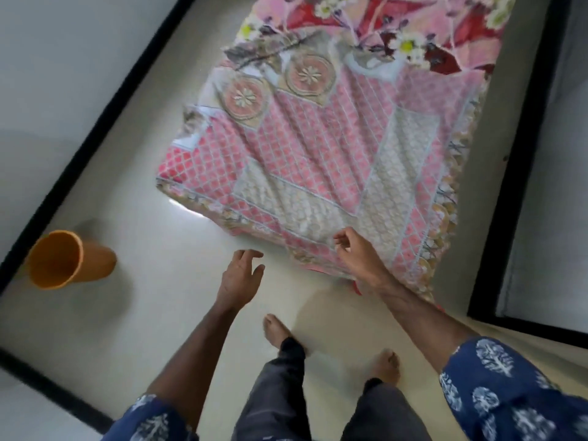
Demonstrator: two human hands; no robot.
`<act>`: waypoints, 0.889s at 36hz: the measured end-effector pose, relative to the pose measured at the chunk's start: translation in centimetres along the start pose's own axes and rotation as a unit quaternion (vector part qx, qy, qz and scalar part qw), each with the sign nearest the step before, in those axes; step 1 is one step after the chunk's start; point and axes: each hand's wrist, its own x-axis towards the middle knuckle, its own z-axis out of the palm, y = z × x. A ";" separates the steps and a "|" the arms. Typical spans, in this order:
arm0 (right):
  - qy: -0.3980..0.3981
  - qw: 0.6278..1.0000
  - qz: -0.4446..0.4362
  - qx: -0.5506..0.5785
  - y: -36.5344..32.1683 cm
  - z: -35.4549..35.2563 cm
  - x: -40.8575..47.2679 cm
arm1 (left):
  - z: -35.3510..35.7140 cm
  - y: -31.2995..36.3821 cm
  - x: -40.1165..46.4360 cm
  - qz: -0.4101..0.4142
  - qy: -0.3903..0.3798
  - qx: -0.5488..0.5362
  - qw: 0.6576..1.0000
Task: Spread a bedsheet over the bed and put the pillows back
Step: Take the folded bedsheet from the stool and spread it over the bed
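A pink patterned bedsheet (324, 148) with lattice print and a flowered far end lies spread over a low bed on the pale floor, with wrinkles running toward its near edge. My right hand (353, 253) hovers over the sheet's near edge, fingers loosely curled and apart, holding nothing that I can see. My left hand (241, 275) is over the bare floor just left of the sheet's near corner, fingers spread and empty. No pillows are in view.
An orange plastic bin (66, 259) stands on the floor at the left. Black bands border the pale floor (152, 297) at left, right and near left. My bare feet (276, 329) stand just in front of the sheet.
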 end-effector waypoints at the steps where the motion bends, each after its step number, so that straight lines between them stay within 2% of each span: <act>1: -0.002 1.000 -0.006 -0.010 -1.9 1.0 0.7 | -2.0 -1.0 0.4 -0.006 0.008 -0.010 1.000; 10: -0.029 0.999 -0.024 -0.003 -16.6 10.0 6.6 | -16.6 -10.8 5.2 -0.024 0.043 -0.039 0.998; 16: -0.051 0.999 -0.014 0.009 -21.2 15.4 12.0 | -21.5 -14.3 10.3 -0.025 0.035 -0.062 0.997; 21: -0.072 0.997 0.020 0.017 -23.0 19.9 17.5 | -24.4 -16.6 15.8 -0.030 -0.013 -0.076 0.997; 28: -0.086 0.992 0.091 0.018 -26.0 26.2 26.5 | -29.5 -19.9 25.5 -0.010 -0.131 -0.075 0.988; 32: -0.084 0.988 0.118 0.056 -29.6 27.9 30.7 | -32.7 -20.5 31.8 -0.010 -0.134 -0.074 0.988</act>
